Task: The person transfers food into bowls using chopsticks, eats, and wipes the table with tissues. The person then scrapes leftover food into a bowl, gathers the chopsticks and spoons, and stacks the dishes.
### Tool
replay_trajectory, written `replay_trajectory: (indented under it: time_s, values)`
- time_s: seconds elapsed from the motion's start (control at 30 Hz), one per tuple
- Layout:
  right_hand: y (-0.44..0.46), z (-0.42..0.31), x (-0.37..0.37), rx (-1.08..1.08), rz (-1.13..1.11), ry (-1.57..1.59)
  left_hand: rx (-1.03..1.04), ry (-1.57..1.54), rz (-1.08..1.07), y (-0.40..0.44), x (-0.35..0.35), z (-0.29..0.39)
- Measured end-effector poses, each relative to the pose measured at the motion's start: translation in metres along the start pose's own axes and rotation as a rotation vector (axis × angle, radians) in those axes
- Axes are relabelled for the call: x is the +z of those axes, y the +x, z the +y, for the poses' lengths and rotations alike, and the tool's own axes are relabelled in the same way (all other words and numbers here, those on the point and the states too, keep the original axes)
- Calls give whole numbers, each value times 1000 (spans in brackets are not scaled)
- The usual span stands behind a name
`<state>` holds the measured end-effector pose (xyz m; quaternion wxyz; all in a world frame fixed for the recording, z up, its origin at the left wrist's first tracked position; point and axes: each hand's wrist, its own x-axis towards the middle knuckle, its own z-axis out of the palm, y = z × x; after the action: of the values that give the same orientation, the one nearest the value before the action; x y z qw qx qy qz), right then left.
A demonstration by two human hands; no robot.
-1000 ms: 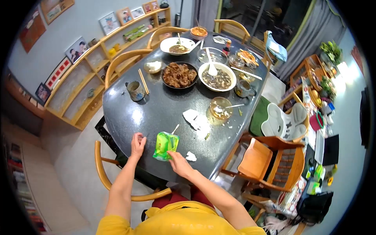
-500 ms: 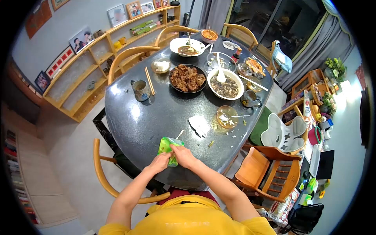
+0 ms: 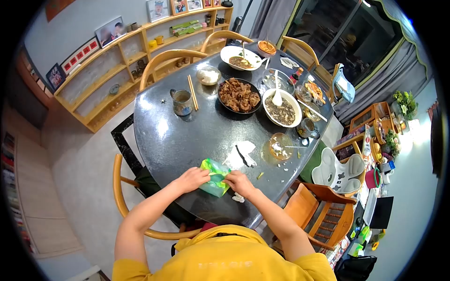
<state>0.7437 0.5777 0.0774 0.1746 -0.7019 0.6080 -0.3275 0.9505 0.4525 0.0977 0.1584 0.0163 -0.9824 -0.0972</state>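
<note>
Green packet (image 3: 215, 186) — left hand (image 3: 193, 180) and right hand (image 3: 240, 182) on opposite sides

Yellow top (image 3: 225, 246), short sleeves (image 3: 131, 270), pale lettering (image 3: 225, 265).

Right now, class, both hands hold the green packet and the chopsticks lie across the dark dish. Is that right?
No: the chopsticks lie beside the mug, not across the dish, the head view shows. Left hand and right hand hold the green packet.
</note>
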Motion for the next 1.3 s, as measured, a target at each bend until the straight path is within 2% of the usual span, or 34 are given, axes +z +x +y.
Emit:
replay_trajectory:
  time_s: [0.07, 0.2, 0.27, 0.33, 0.5, 0.6, 0.67, 0.73, 0.8, 0.87, 0.93, 1.0, 1.07, 1.13, 1.23, 1.3]
  values:
    - [-3, -7, -5, -99, -43, -33, -24, -55, 41, -5, -7, 9]
    - [-21, -2, -16, -8, -19, -26, 15, 22, 21, -22, -12, 11]
    - [-26, 4, -18, -97, -19, -22, 8, 52, -51, -21, -10, 15]
    - [-32, 3, -21, -156, 12, 29, 33, 91, 23, -20, -9, 20]
    - [-37, 5, -28, -185, 113, 80, -19, 119, -168, -7, -27, 51]
    - [-30, 2, -22, -108, 162, 98, -13, 33, -307, 9, -29, 74]
    - [-15, -12, -23, -210, 125, 68, -39, 35, -308, 10, -18, 75]
    - [-10, -21, -23, -190, 66, 85, -60, 39, -303, 19, -18, 78]
    - [-7, -27, -18, -111, 181, 95, -107, 65, -156, 25, -23, 82]
    - [-15, -15, -5, -98, 188, 50, -131, 43, -99, 31, -28, 88]
    - [-19, -9, -4, 82, 183, 90, -149, 19, -40, 29, -29, 89]
    - [-22, 0, -5, 95, 218, 100, -194, 10, 8, 21, -26, 85]
    - [-22, 11, -4, 105, 123, 121, -220, -1, 18, 11, -25, 81]
    - [-17, -1, -5, 115, 185, 117, -243, -12, 27, 1, -26, 78]
    - [-12, -1, -2, 142, 126, 116, -307, -29, 35, -12, -25, 84]
    - [-9, -4, -3, 296, -99, 319, -423, -29, 16, -20, -27, 89]
